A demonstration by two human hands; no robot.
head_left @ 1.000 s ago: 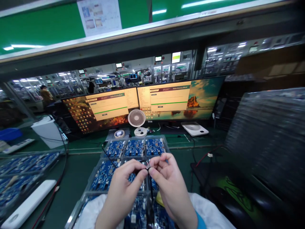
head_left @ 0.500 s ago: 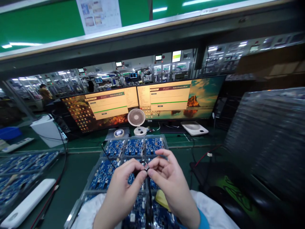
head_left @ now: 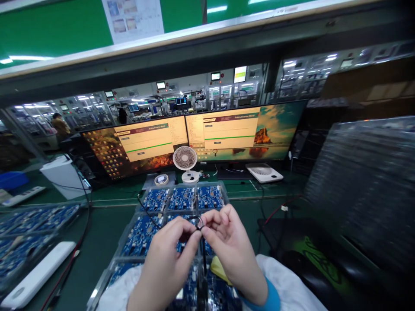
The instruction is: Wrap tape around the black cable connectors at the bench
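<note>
Fingers [head_left: 191, 231] of the left hand [head_left: 168, 263] and right hand [head_left: 227, 246] pinch a small black connector [head_left: 200, 226] on a thin cable [head_left: 205, 259] above a tray [head_left: 223, 194] of blue circuit boards [head_left: 183, 199] on the desk [head_left: 100, 233]. A slip could drop it onto the boards, or a hard tug could strain the cable. Since half a second earlier, the hands have lifted slightly, grip unchanged.
</note>
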